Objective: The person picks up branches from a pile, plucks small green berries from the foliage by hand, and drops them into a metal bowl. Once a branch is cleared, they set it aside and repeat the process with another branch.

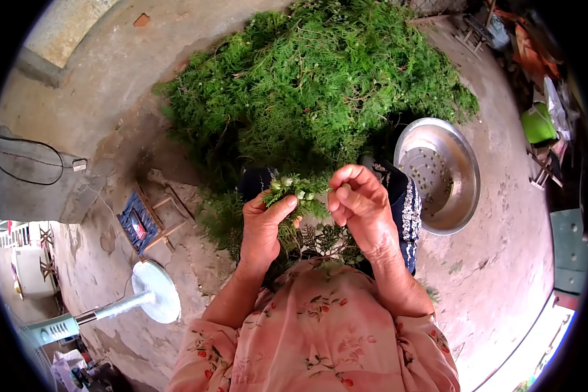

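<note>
My left hand point(266, 225) is closed on a green conifer sprig point(300, 186) that carries several pale green cones near the thumb. Just right of it, my right hand point(366, 208) has thumb and fingers pinched together around a small pale green cone point(346, 187), partly covered by the fingertips. Beyond both hands rises a large heap of cut conifer branches point(320, 85). To the right of my right knee stands a wide metal basin point(467, 196) with a scatter of small green cones on its bottom.
A small folding stool point(137, 222) with a blue patterned seat is on the floor at left. Closer to me stands a fan on a round pale base point(157, 292). A black cable point(26, 179) hangs by the left wall. A green container point(538, 124) and clutter line the right side.
</note>
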`<action>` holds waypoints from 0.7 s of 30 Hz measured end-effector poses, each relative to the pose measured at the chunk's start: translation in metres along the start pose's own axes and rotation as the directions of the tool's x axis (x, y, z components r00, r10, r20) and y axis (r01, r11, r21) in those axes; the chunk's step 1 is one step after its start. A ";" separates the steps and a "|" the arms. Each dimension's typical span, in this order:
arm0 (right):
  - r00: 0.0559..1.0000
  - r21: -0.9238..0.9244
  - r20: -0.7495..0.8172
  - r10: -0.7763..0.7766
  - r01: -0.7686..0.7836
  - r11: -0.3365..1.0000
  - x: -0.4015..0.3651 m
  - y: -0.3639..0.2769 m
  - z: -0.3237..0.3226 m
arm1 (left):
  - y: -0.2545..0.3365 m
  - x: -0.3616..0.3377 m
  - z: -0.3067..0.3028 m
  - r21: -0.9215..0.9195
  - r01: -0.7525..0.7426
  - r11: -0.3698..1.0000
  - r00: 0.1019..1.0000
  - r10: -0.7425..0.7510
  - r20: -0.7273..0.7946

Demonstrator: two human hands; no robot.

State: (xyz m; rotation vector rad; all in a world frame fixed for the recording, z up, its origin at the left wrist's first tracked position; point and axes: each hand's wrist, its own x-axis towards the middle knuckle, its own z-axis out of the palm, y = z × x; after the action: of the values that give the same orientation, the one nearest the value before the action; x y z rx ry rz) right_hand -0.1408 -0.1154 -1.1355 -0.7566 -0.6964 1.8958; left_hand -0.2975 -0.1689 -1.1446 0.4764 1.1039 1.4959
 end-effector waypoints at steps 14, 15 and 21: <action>1.000 -0.329 0.020 -0.024 0.029 0.944 -0.005 0.022 0.003 | -0.004 -0.004 0.003 0.143 0.001 0.990 1.000 -0.003 0.011; 1.000 -0.329 0.020 -0.023 0.028 0.944 -0.006 0.020 0.003 | -0.004 -0.005 0.004 0.143 0.002 0.990 1.000 -0.003 0.010; 0.962 0.087 0.129 0.239 -0.252 0.964 0.000 0.017 -0.008 | -0.004 -0.004 0.000 0.029 0.067 0.997 0.996 -0.068 0.050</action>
State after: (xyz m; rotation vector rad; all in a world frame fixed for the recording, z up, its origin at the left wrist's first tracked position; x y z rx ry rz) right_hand -0.1440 -0.1211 -1.1534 -0.6952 -0.5925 2.1999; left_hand -0.2947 -0.1726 -1.1467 0.4891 1.0910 1.4039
